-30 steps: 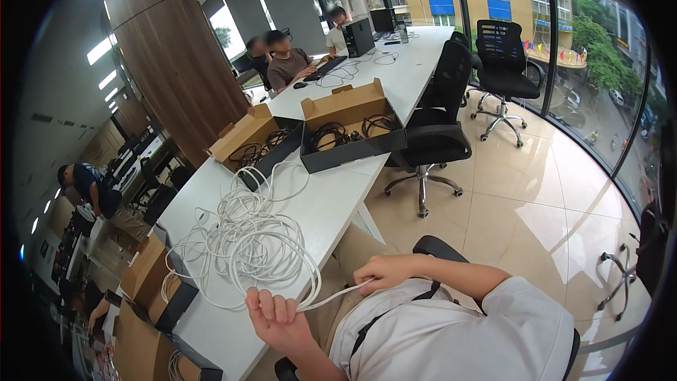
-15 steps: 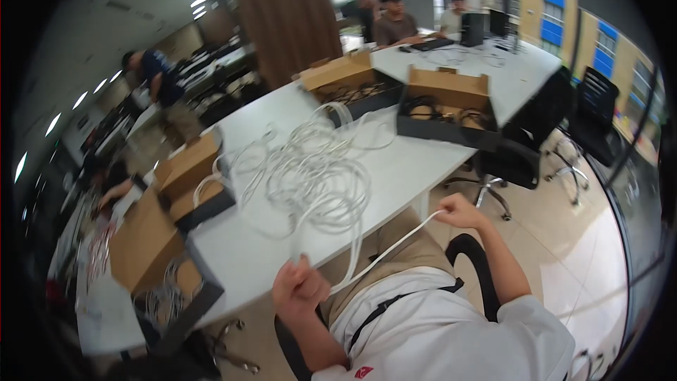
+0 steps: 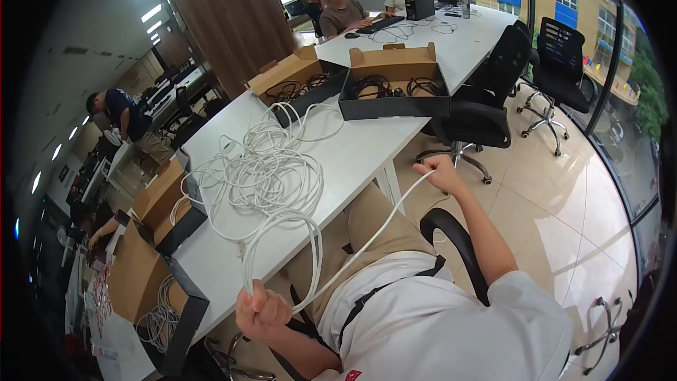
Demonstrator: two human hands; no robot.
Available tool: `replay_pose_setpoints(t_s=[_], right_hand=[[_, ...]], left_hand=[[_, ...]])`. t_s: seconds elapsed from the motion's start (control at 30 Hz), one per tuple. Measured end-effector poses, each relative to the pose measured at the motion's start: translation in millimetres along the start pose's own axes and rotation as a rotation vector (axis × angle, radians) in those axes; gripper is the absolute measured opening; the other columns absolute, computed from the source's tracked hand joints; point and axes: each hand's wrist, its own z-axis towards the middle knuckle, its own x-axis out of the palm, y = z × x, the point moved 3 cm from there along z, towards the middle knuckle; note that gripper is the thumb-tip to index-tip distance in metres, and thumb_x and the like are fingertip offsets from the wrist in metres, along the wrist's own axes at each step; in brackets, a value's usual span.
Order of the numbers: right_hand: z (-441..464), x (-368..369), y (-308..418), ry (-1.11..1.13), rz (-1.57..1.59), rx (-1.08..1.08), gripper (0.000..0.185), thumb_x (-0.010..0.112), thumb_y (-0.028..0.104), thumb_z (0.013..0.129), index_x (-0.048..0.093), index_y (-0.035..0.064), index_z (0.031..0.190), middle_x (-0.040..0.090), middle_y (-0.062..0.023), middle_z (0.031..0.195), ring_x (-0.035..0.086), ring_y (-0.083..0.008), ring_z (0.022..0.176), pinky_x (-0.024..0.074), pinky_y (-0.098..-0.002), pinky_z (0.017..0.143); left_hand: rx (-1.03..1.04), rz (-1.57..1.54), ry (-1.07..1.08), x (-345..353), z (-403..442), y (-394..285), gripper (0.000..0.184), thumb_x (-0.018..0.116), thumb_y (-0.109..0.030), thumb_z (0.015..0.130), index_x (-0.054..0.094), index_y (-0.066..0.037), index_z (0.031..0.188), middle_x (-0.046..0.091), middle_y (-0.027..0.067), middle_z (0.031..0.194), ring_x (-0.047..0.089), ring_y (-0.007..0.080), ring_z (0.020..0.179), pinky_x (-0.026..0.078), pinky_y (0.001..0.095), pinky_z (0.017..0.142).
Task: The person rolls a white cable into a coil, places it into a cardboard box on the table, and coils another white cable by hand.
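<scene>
My left hand [image 3: 262, 312] is curled firmly round several loops of white cable [image 3: 371, 241], just off the near edge of the tabletop [image 3: 395, 142]. My right hand [image 3: 438, 171] pinches a single strand of it out to the side, thumb against bent fingers, so one length runs in a shallow sag across my lap from hand to hand. The rest of the cable seems to belong to the tangled heap [image 3: 275, 176] lying on the tabletop in front of me, and the held loops lean up against that heap's near side.

I judge the step in hand to be gathering cable into loops, part done, with plenty left loose. The next move calls for my right hand to bring its span across to the left in a loop of like size, while the left grips what it has without letting a turn slip or snagging the heap.

Beyond the heap stand two boxes [image 3: 395, 107] of black cables [image 3: 371, 86]. I can read no brand or label on them. My shirt [image 3: 451, 317] carries a small red patch [image 3: 353, 375] at the bottom edge of my view; it may bear some pale marking, but it is too cut off to make out.
</scene>
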Motion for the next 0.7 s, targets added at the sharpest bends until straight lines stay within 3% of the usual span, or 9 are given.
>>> replay_pose_setpoints(t_s=[0.03, 0.13, 0.23, 0.33, 0.4, 0.47, 0.57, 0.6, 0.7], right_hand=[[2, -7, -10, -0.029, -0.021, 0.037, 0.055, 0.073, 0.028, 0.081, 0.038, 0.0021, 0.047, 0.027, -0.0007, 0.047, 0.025, -0.0102, 0.048, 0.0219, -0.031, 0.044], [-2, -37, -14, 0.211, -0.03, 0.432, 0.052, 0.072, 0.027, 0.081, 0.038, 0.0078, 0.047, 0.031, 0.0033, 0.046, 0.026, -0.0074, 0.045, 0.0201, -0.0286, 0.042], [-12, -66, -8, 0.523, 0.405, 0.429, 0.04, 0.066, 0.02, 0.086, 0.04, 0.0127, 0.057, 0.029, 0.0075, 0.048, 0.026, -0.0039, 0.044, 0.0174, -0.0241, 0.041], [-20, -97, -7, 0.563, 1.059, 0.314, 0.029, 0.061, 0.016, 0.087, 0.042, 0.0151, 0.066, 0.028, 0.0075, 0.054, 0.023, -0.0025, 0.044, 0.0157, -0.0228, 0.039], [-20, -110, 10, 0.484, 1.284, 0.376, 0.023, 0.058, 0.014, 0.088, 0.042, 0.0151, 0.072, 0.029, 0.0069, 0.058, 0.022, -0.002, 0.044, 0.0158, -0.0209, 0.039], [-16, -119, 29, 0.523, 1.468, 0.359, 0.011, 0.051, 0.017, 0.094, 0.047, 0.0103, 0.087, 0.03, 0.0056, 0.065, 0.021, -0.0018, 0.044, 0.0172, -0.0185, 0.037], [-13, -116, 75, 0.366, 1.517, 0.372, 0.023, 0.041, 0.022, 0.099, 0.052, 0.0016, 0.1, 0.031, 0.0048, 0.066, 0.023, -0.002, 0.045, 0.0188, -0.019, 0.037], [-11, -113, 82, 0.381, 1.548, 0.273, 0.036, 0.034, 0.025, 0.102, 0.049, -0.005, 0.116, 0.034, 0.0039, 0.067, 0.026, -0.0025, 0.046, 0.0215, -0.0181, 0.038], [-9, -102, 109, 0.262, 1.645, 0.264, 0.036, 0.033, 0.022, 0.102, 0.047, -0.0055, 0.12, 0.036, 0.0035, 0.068, 0.029, -0.0032, 0.046, 0.0257, -0.0184, 0.039]], left_hand=[[-0.013, 0.025, 0.024, 1, -2, -3, 0.027, 0.041, -0.025, 0.097, 0.043, -0.006, 0.077, 0.036, -0.0021, 0.048, 0.03, 0.0084, 0.038, 0.021, 0.0272, 0.036], [-0.04, 0.561, 0.065, -3, -6, 6, 0.032, 0.046, -0.028, 0.095, 0.049, -0.002, 0.077, 0.041, -0.0008, 0.051, 0.032, 0.0087, 0.041, 0.023, 0.0256, 0.039], [-0.475, 0.68, 0.298, -18, 16, 15, 0.035, 0.048, -0.031, 0.094, 0.051, 0.0, 0.077, 0.042, -0.0008, 0.056, 0.034, 0.0092, 0.045, 0.025, 0.0257, 0.043], [-0.558, 0.667, 0.352, -32, 35, 28, 0.033, 0.046, -0.03, 0.095, 0.05, -0.002, 0.078, 0.043, -0.0011, 0.06, 0.035, 0.0091, 0.05, 0.027, 0.0255, 0.047], [-0.537, 0.647, 0.417, -46, 45, 43, 0.028, 0.043, -0.025, 0.097, 0.049, -0.003, 0.08, 0.039, -0.003, 0.062, 0.033, 0.0074, 0.054, 0.027, 0.0238, 0.049], [-0.639, 0.74, 0.382, -50, 60, 60, 0.025, 0.043, -0.022, 0.098, 0.049, -0.003, 0.082, 0.037, -0.0042, 0.064, 0.031, 0.0065, 0.056, 0.027, 0.023, 0.05], [-0.726, 0.661, 0.22, -60, 69, 79, 0.018, 0.041, -0.016, 0.099, 0.049, -0.005, 0.087, 0.033, -0.0066, 0.068, 0.028, 0.0044, 0.058, 0.026, 0.0205, 0.051], [-0.713, 0.63, 0.158, -61, 71, 83, 0.017, 0.041, -0.015, 0.099, 0.048, -0.005, 0.088, 0.033, -0.0068, 0.068, 0.027, 0.0039, 0.058, 0.025, 0.02, 0.051], [-0.68, 0.571, -0.04, -66, 76, 94, 0.016, 0.04, -0.015, 0.1, 0.048, -0.006, 0.089, 0.033, -0.0075, 0.068, 0.026, 0.0023, 0.058, 0.024, 0.0185, 0.051]])
